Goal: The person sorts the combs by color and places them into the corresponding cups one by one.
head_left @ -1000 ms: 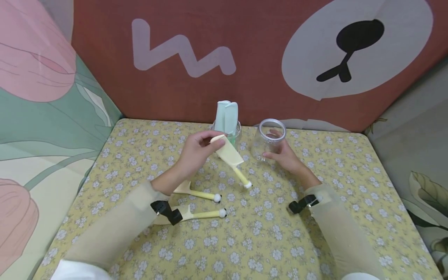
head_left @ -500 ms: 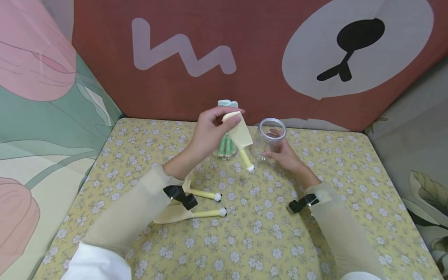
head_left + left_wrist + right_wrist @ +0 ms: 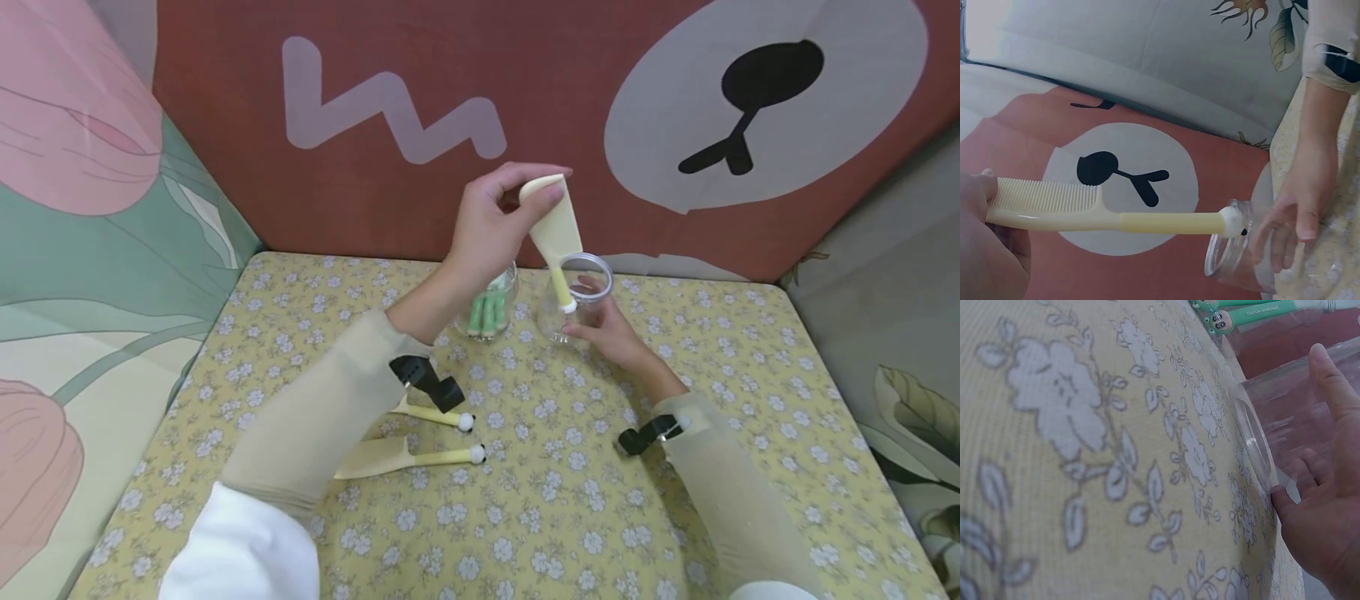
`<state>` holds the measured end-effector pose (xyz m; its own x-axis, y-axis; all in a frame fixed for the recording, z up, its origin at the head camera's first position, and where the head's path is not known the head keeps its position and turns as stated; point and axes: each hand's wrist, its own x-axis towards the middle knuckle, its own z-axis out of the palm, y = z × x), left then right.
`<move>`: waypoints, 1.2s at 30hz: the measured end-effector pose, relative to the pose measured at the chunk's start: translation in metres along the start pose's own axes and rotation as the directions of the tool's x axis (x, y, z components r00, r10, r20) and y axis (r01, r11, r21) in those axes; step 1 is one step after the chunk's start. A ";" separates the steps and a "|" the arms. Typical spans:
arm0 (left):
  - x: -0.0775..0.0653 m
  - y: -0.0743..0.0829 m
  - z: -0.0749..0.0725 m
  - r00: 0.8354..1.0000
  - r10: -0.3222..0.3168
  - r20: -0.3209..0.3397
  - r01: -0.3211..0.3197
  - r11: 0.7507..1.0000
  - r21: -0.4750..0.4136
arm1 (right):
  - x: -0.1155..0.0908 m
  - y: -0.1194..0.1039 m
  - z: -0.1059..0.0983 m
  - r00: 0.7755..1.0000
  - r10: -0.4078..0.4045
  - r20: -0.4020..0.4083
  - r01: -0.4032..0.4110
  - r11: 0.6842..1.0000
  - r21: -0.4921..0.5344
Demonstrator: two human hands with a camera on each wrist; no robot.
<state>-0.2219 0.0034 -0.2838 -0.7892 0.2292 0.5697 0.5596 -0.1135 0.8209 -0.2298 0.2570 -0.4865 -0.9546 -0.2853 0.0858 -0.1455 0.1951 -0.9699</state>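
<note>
My left hand (image 3: 491, 218) pinches a pale yellow comb (image 3: 557, 233) by the end of its toothed part. The comb hangs handle-down, its white ball tip at the mouth of a clear jar (image 3: 553, 323). In the left wrist view, the comb's (image 3: 1097, 212) tip overlaps the jar's rim (image 3: 1212, 256); how deep it reaches is hard to tell. My right hand (image 3: 618, 337) holds the jar from the right side, thumb in front and fingers behind. The right wrist view shows the jar (image 3: 1272, 406) standing on the cloth with my right hand (image 3: 1329, 506) against it.
A second clear jar (image 3: 512, 292) stands left of the held one, with green-handled combs (image 3: 487, 312) in it, partly behind my left hand. Two more yellow combs, an upper one (image 3: 438, 416) and a lower one (image 3: 378, 458), lie on the flowered tablecloth (image 3: 525, 517) below my left forearm.
My left hand has risen and moved right with the comb, from in front of the green-handled combs to over the held jar. My right hand and its jar have stayed in place.
</note>
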 end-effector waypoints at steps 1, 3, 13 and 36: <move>0.002 0.000 0.002 1.000 0.012 -0.009 -0.012 1.000 0.002 | 0.000 0.000 0.000 1.000 -0.002 0.004 0.002 1.000 0.002; 0.007 0.000 0.006 0.999 0.031 -0.023 -0.030 1.000 0.002 | 0.000 0.000 0.000 1.000 -0.002 0.011 0.002 1.000 0.007; 0.029 -0.005 0.027 0.999 -0.022 -0.045 0.026 0.995 0.094 | 0.000 -0.003 0.000 1.000 0.017 0.023 -0.018 1.000 0.006; 0.031 -0.075 0.057 0.955 -0.286 -0.074 0.295 0.935 0.195 | 0.000 -0.002 -0.002 0.998 0.054 0.016 -0.052 0.996 -0.068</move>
<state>-0.2737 0.0739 -0.3303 -0.9328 0.1802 0.3122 0.3397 0.1495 0.9286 -0.2304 0.2583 -0.4845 -0.9568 -0.2892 0.0302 -0.1128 0.2734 -0.9553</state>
